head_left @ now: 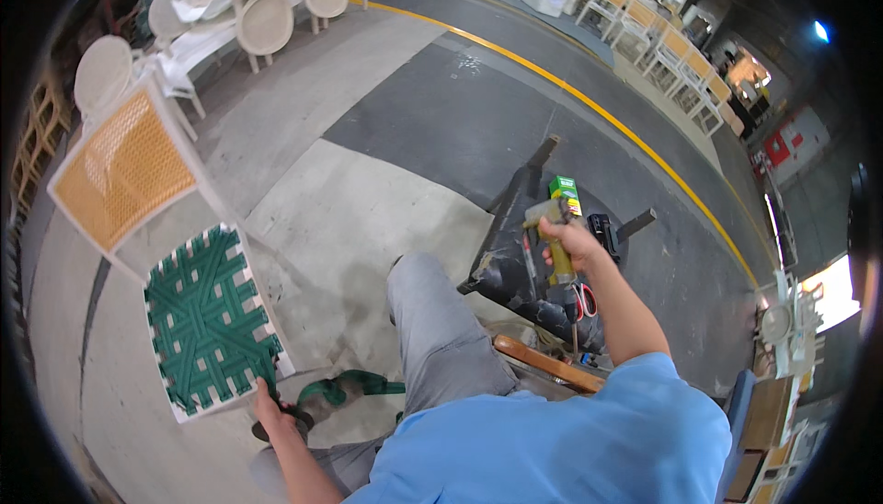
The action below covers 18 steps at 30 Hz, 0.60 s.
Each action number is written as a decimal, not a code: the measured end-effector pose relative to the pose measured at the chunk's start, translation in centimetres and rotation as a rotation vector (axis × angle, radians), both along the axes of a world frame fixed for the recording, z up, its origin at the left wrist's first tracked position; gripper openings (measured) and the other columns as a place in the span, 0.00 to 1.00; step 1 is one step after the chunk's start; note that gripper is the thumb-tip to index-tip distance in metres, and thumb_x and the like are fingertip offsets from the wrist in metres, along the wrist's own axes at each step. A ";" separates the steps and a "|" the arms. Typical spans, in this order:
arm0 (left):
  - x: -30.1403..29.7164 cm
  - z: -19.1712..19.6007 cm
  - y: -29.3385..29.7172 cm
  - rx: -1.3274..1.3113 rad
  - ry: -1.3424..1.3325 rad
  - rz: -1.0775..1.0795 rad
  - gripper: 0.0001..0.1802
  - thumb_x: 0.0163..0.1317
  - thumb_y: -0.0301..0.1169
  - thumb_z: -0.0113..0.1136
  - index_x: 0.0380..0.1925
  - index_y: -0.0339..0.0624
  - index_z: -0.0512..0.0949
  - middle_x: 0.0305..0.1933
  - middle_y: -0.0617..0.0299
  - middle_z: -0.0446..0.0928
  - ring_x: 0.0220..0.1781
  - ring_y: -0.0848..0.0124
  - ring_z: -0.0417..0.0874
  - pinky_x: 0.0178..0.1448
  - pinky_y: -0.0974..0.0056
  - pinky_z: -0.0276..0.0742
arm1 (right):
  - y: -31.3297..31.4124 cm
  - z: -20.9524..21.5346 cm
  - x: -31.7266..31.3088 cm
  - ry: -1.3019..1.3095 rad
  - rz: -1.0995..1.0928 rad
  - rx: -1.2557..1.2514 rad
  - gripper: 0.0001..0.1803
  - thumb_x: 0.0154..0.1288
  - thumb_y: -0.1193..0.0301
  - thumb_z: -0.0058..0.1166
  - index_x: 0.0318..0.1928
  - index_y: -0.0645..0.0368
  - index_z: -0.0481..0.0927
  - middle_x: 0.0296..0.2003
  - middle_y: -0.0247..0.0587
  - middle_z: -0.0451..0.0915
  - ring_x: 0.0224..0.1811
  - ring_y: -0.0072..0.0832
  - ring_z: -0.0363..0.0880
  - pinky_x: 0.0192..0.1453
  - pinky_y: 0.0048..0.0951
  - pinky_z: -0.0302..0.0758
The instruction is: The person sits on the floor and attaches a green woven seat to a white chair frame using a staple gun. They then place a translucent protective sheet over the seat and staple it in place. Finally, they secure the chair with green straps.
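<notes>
On my left stands a pale-framed chair with a cane back panel (129,168) and a seat of interlaced green webbing (207,311). My left hand (267,409) is closed at the near corner of that seat, its fingers pinching the green webbing at the edge. A loose green strip (354,383) trails over the floor beside my leg. In my right hand (575,245), gripped by the handle, is a yellowish staple gun (559,265). It is held over a black padded stool (501,269) with legs sticking up.
On the stool sit a green-and-yellow box (564,193), a black case-like object (602,233) and red-handled scissors (587,300). A curved brown wooden piece (547,363) is close by my right side. Pale chairs (265,24) stand far left; a row of chairs (667,49) lines the far right.
</notes>
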<state>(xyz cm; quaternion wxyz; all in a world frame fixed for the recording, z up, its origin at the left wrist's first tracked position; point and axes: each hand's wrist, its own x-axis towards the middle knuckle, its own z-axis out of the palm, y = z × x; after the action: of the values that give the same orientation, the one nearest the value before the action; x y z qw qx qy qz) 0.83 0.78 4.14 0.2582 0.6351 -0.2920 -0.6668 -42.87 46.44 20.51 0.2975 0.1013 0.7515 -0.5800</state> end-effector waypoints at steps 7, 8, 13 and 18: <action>-3.6 1.0 1.1 0.196 0.253 0.042 0.29 0.57 0.61 0.74 0.42 0.50 0.79 0.21 0.68 0.70 0.13 0.73 0.63 0.22 0.65 0.67 | 4.2 -8.5 -2.0 -0.262 -0.022 -0.095 0.27 0.68 0.53 0.68 0.55 0.60 0.77 0.41 0.41 0.79 0.33 0.32 0.82 0.36 0.40 0.84; -3.5 1.5 1.2 0.192 0.282 0.088 0.27 0.57 0.61 0.74 0.36 0.51 0.78 0.18 0.69 0.67 0.13 0.73 0.63 0.22 0.67 0.66 | 3.4 -8.8 -2.1 -0.232 -0.033 -0.044 0.29 0.67 0.53 0.69 0.55 0.63 0.78 0.41 0.42 0.81 0.35 0.32 0.83 0.37 0.38 0.83; -4.1 1.8 1.7 0.221 0.309 0.131 0.23 0.57 0.57 0.76 0.32 0.52 0.79 0.20 0.69 0.68 0.14 0.73 0.62 0.21 0.68 0.64 | 6.5 -6.8 -2.5 0.103 0.137 0.426 0.17 0.67 0.59 0.63 0.39 0.61 0.88 0.36 0.45 0.88 0.37 0.39 0.87 0.42 0.44 0.82; -4.8 0.2 3.0 0.255 0.197 0.252 0.20 0.57 0.51 0.77 0.35 0.52 0.79 0.25 0.69 0.70 0.15 0.73 0.60 0.21 0.67 0.64 | 9.8 -5.7 1.2 0.321 0.570 1.168 0.21 0.59 0.58 0.65 0.47 0.59 0.86 0.48 0.57 0.86 0.53 0.52 0.85 0.55 0.50 0.80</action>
<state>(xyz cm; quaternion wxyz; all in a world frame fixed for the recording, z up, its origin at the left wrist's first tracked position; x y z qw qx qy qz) -4.01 3.77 4.36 0.2843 0.6259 -0.0970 -0.7197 -41.69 56.27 14.86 0.2200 -0.0443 0.9744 0.0155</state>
